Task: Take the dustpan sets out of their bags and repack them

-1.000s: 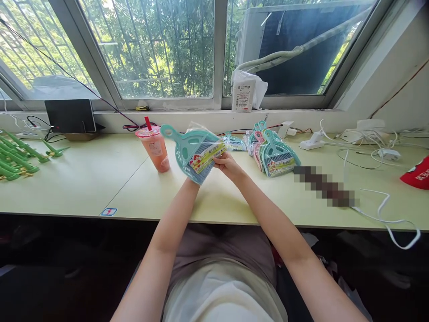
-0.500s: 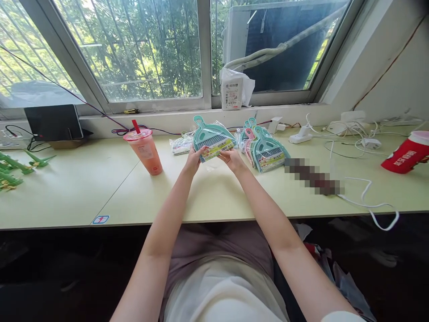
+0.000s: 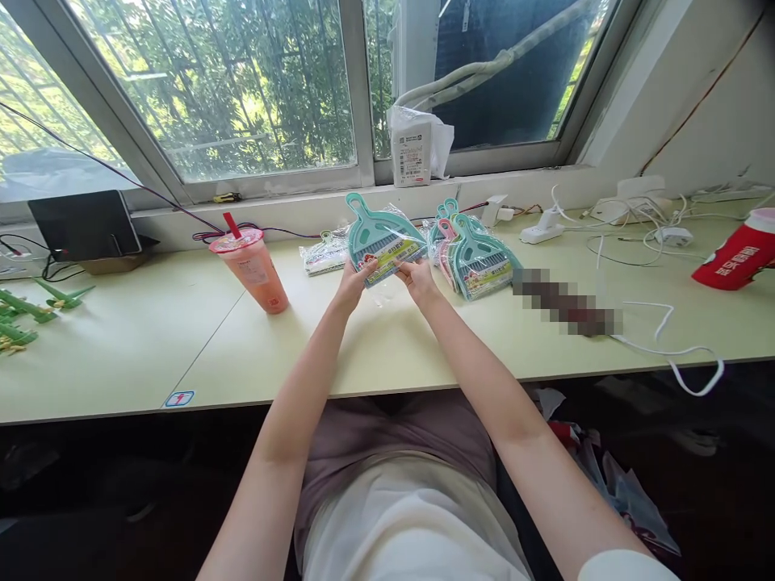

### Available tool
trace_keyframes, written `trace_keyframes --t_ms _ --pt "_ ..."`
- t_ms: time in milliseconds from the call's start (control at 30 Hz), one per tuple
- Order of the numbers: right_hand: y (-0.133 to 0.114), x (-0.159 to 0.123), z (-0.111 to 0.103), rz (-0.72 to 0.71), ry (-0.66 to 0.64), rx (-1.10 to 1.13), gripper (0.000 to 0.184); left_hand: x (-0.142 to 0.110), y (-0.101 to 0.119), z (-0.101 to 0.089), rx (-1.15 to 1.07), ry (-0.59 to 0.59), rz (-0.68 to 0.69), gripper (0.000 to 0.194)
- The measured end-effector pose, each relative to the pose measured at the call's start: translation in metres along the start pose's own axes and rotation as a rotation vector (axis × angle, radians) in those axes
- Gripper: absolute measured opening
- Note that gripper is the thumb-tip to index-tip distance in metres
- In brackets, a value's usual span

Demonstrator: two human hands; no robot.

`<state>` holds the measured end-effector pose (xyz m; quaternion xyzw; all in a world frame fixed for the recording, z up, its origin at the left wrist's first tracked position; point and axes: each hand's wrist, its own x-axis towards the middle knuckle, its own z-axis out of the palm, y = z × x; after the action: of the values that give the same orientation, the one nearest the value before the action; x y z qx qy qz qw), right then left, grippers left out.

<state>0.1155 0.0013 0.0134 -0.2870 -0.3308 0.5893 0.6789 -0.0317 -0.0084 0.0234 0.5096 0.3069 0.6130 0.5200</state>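
A teal mini dustpan and brush set [image 3: 380,234], wrapped in clear plastic with a yellow label, is held up over the desk. My left hand [image 3: 353,284] grips its lower left corner, thumb on the front. On its lower right edge, my right hand [image 3: 416,278] pinches the wrapping near the label. Just right of it lies a pile of similar wrapped dustpan sets [image 3: 475,254], teal with a pink one among them. Behind the held set, partly covered, rests a flat plastic-wrapped packet [image 3: 325,253].
A pink drink cup with a red straw [image 3: 257,270] stands left of my arms. Farther left are a black tablet [image 3: 85,227] and green plastic pieces [image 3: 24,311]. Tangled white cables [image 3: 654,234], a red cup [image 3: 735,257] and a blurred-out item [image 3: 566,305] lie right. A white box [image 3: 412,153] sits on the sill.
The view has shifted slightly. Both hands keep hold of the dustpan set, which is in nearly the same place and pose.
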Motion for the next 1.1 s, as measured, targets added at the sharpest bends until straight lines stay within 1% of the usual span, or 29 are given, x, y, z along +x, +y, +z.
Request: trace_keyframes --t_ms 100,167,233,267,333,367,400,433,467,533,567,600,633,667,700,733,800,900,1000,1100 --pt "0.003 -0.001 0.002 0.006 0.029 -0.004 0.047 0.0 -0.002 -0.001 0.014 0.052 -0.034 0.055" --pt "0.004 -0.001 0.005 0.012 0.027 -0.018 0.046 0.003 -0.003 -0.002 0.018 0.088 -0.061 0.052" --pt "0.003 -0.001 0.007 0.032 0.01 -0.042 0.04 0.007 -0.003 -0.005 0.015 0.11 -0.08 0.05" --pt "0.002 -0.001 0.007 0.053 -0.005 -0.067 0.033 0.01 -0.002 -0.009 0.013 0.118 -0.085 0.049" --pt "-0.002 -0.001 0.006 0.117 -0.053 -0.173 0.014 0.016 0.001 -0.019 0.013 0.127 -0.082 0.047" --pt "-0.005 -0.001 0.005 0.145 -0.083 -0.268 0.007 0.018 0.003 -0.027 0.011 0.13 -0.076 0.047" --pt "-0.007 -0.002 0.004 0.149 -0.105 -0.397 0.008 0.02 0.005 -0.036 0.006 0.133 -0.068 0.047" --pt "-0.01 -0.003 0.002 0.115 -0.112 -0.557 0.012 0.022 0.007 -0.045 -0.003 0.144 -0.062 0.048" --pt "-0.012 -0.004 0.001 0.038 -0.102 -0.734 0.013 0.022 0.009 -0.056 -0.013 0.166 -0.059 0.05" --pt "-0.014 -0.007 -0.001 -0.181 -0.038 -1.068 0.014 0.02 0.013 -0.075 -0.021 0.194 -0.078 0.052" --pt "-0.013 -0.009 -0.001 -0.274 -0.005 -1.193 0.021 0.018 0.014 -0.084 -0.013 0.195 -0.101 0.053" --pt "-0.012 -0.01 -0.001 -0.33 0.013 -1.28 0.03 0.016 0.015 -0.09 -0.003 0.189 -0.126 0.054" --pt "-0.01 -0.011 -0.001 -0.347 0.014 -1.334 0.039 0.013 0.015 -0.094 0.008 0.179 -0.15 0.054" --pt "-0.007 -0.012 0.0 -0.329 0.003 -1.361 0.045 0.011 0.016 -0.095 0.016 0.165 -0.166 0.055" --pt "-0.004 -0.012 0.0 -0.294 -0.014 -1.371 0.047 0.009 0.016 -0.095 0.016 0.153 -0.171 0.056" --pt "-0.002 -0.012 0.001 -0.251 -0.031 -1.366 0.045 0.008 0.015 -0.093 0.009 0.142 -0.167 0.057" --pt "0.003 -0.01 0.001 -0.155 -0.053 -1.301 0.034 0.007 0.014 -0.088 -0.017 0.126 -0.156 0.058" --pt "0.004 -0.006 -0.002 -0.045 -0.054 -1.052 0.02 0.006 0.014 -0.084 -0.054 0.132 -0.163 0.057" --pt "0.001 -0.002 -0.007 -0.004 -0.003 -0.796 0.016 0.003 0.015 -0.088 -0.068 0.155 -0.182 0.057" --pt "0.001 0.001 -0.01 0.015 0.039 -0.735 0.012 -0.001 0.017 -0.091 -0.071 0.156 -0.208 0.058"
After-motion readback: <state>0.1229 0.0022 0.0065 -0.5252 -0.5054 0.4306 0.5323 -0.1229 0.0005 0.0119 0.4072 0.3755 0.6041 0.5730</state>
